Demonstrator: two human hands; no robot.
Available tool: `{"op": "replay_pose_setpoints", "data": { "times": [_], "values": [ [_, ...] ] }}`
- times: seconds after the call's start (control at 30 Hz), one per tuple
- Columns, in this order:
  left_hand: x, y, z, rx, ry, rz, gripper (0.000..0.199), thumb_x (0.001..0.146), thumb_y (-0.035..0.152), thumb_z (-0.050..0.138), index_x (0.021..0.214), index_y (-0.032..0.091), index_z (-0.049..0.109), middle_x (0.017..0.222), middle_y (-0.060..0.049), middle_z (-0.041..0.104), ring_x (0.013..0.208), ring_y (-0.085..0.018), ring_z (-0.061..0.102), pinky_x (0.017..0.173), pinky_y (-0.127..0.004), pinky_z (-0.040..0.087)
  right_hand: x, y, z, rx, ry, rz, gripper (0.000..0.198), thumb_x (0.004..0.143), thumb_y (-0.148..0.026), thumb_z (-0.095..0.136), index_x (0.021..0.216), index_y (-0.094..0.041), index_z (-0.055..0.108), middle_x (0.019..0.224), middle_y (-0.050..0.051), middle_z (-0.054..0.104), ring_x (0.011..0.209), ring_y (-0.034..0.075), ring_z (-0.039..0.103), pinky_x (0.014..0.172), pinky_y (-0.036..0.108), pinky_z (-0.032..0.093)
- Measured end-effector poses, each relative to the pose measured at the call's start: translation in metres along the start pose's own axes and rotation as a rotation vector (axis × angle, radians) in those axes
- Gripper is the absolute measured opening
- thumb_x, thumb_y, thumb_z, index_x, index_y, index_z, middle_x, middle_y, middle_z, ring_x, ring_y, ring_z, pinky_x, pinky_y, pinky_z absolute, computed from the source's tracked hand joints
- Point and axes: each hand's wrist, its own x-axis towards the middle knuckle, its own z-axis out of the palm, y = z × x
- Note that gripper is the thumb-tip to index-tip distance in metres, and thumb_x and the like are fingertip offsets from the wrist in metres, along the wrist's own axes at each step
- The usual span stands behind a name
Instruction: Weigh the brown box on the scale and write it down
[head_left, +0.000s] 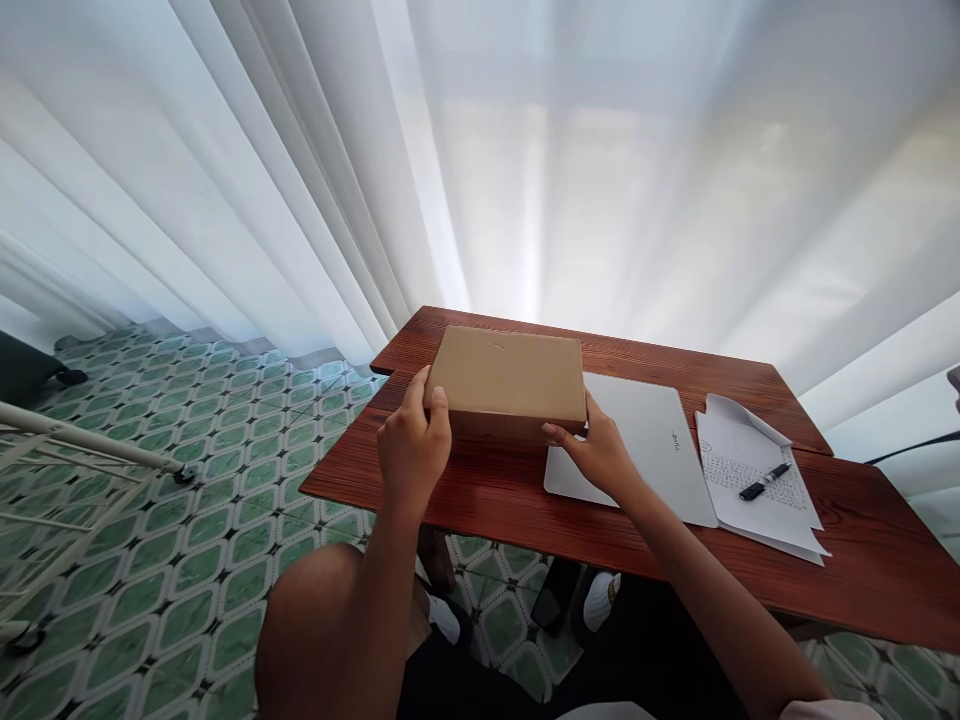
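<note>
Between my two hands is a closed brown cardboard box (510, 370), held over the left part of the dark red wooden table (367, 460). My left hand (416, 440) grips its left side, thumb on the near left corner. On the near right corner, my right hand (592, 445) has its thumb against the front face and its fingers along the right side. The box looks slightly raised off the table; its underside is hidden. Just right of the box, partly behind my right hand, lies a closed silver laptop (645, 430).
Written paper sheets (742, 470) with a black pen (765, 482) on top lie right of the laptop. White curtains (525, 180) hang behind the table. A white metal rack (90, 450) on casters stands at left on the green tiled floor (225, 480). A dark object (555, 595) lies between my feet.
</note>
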Motion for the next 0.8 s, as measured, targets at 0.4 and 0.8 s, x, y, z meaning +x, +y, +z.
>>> {"op": "replay_pose_setpoints", "data": {
  "times": [0.4, 0.8],
  "values": [
    [-0.013, 0.024, 0.02, -0.299, -0.036, 0.162, 0.053, 0.1, 0.047, 0.04, 0.141, 0.02, 0.059, 0.136, -0.009, 0.062, 0.128, -0.031, 0.057, 0.112, -0.047, 0.041, -0.027, 0.01, -0.052, -0.016, 0.091, 0.026, 0.077, 0.087, -0.043, 0.07, 0.155, -0.03, 0.037, 0.132, 0.006, 0.066, 0.117, 0.03, 0.064, 0.097, 0.047, 0.056],
    [-0.026, 0.042, 0.043, -0.936, -0.406, 0.119, 0.056, 0.095, 0.056, 0.053, 0.14, 0.022, 0.058, 0.14, -0.009, 0.059, 0.127, -0.028, 0.056, 0.091, -0.034, 0.056, -0.047, 0.036, -0.103, -0.045, 0.211, 0.053, 0.074, 0.084, -0.048, 0.074, 0.149, -0.026, 0.046, 0.128, 0.01, 0.066, 0.117, 0.031, 0.063, 0.099, 0.048, 0.057]
  ]
}}
